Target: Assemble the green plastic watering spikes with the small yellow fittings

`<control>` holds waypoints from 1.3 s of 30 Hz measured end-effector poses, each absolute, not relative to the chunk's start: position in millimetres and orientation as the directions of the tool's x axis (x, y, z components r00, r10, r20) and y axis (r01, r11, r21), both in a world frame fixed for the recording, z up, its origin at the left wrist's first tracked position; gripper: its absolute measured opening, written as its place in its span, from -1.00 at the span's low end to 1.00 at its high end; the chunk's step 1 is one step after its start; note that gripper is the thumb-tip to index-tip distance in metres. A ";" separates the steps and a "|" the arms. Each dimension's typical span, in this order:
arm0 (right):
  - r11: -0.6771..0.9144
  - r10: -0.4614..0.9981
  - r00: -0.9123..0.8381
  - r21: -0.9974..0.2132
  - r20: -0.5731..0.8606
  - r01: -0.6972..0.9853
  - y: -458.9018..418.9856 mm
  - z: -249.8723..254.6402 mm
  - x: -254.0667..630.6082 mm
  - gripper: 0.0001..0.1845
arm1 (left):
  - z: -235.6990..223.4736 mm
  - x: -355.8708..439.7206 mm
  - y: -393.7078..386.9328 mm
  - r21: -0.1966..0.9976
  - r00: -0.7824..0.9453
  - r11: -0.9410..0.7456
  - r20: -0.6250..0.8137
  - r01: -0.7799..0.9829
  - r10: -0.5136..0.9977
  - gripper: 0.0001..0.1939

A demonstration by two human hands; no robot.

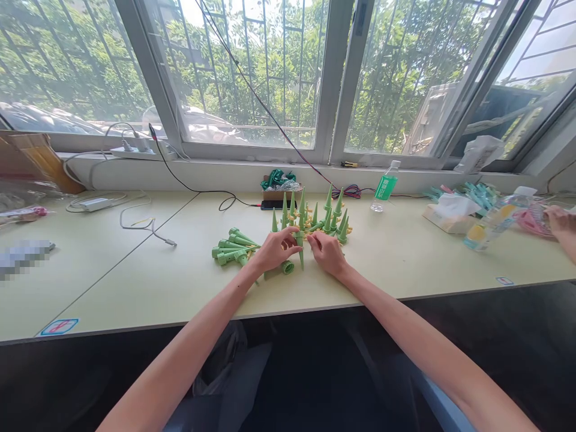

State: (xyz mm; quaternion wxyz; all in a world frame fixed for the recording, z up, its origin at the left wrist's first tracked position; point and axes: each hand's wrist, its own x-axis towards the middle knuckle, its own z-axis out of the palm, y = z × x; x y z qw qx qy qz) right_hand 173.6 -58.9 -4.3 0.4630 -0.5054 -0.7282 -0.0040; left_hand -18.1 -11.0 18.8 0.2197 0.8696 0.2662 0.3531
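Between the fingers of my left hand is a green plant watering spike, its point turned down. My right hand is closed close beside it, thumb and finger pinched at the spike's side; what they hold is hidden or too small to name. Just behind both hands, several green spikes with small yellow parts stand point up on the table. To the left of my left hand lies a pile of green spikes on their sides. One spike's open round end shows below my left hand.
Behind the spikes are a dark phone on a cable and a small box. A green-labelled bottle stands at the back. On the right are tissues, a tilted bottle and another person's hand. A cable lies left.
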 end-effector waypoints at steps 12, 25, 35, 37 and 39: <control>0.445 0.740 -0.052 -0.430 0.670 0.786 -56.5 -8.0 174.4 -0.56 | 15.8 -18.3 -9.0 0.569 0.627 -0.771 0.497 0.286 0.599 -0.57; 0.526 0.677 -0.007 -0.477 0.736 0.705 -56.5 -9.1 175.7 -0.56 | 19.9 -16.7 -10.7 0.577 0.604 -0.767 0.515 0.282 0.609 -0.47; 0.595 0.538 0.062 -0.431 0.841 0.678 -60.7 -6.3 175.2 -0.64 | 23.9 -15.7 -13.1 0.664 0.549 -0.687 0.471 0.296 0.691 -0.45; 0.607 0.518 0.055 -0.412 0.854 0.680 -61.3 -6.0 174.9 -0.66 | 23.4 -15.2 -12.4 0.693 0.541 -0.661 0.451 0.288 0.710 -0.38; 0.624 0.504 0.032 -0.389 0.863 0.678 -62.1 -5.7 174.4 -0.68 | 22.6 -14.7 -11.6 0.724 0.538 -0.635 0.434 0.269 0.723 -0.35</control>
